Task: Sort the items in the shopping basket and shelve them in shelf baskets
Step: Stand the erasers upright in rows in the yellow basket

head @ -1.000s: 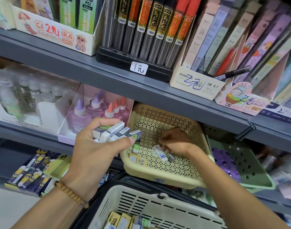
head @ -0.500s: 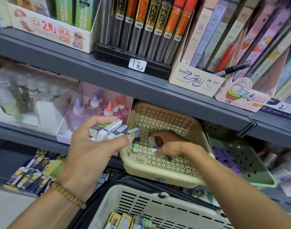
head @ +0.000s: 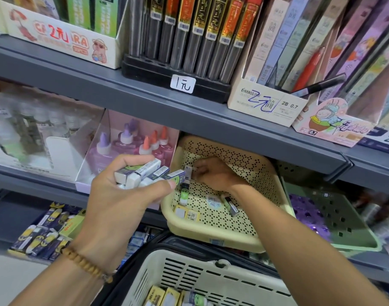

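Several erasers [head: 142, 174] gripped in my left hand [head: 120, 195], fanned, just left of yellow shelf basket [head: 211, 237]. My right hand [head: 213, 175], a second ago low on basket floor, now up at left wall, pinching one eraser [head: 188, 172] upright. Few pieces lie on basket floor. I judge: placing goes one at a time; shopping basket [head: 189, 274] below holds more.

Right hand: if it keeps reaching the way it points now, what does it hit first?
The right hand points up-left inside the beige basket, pinching an eraser. Going straight on, it would probably meet the basket's left wall first; depth is unclear.
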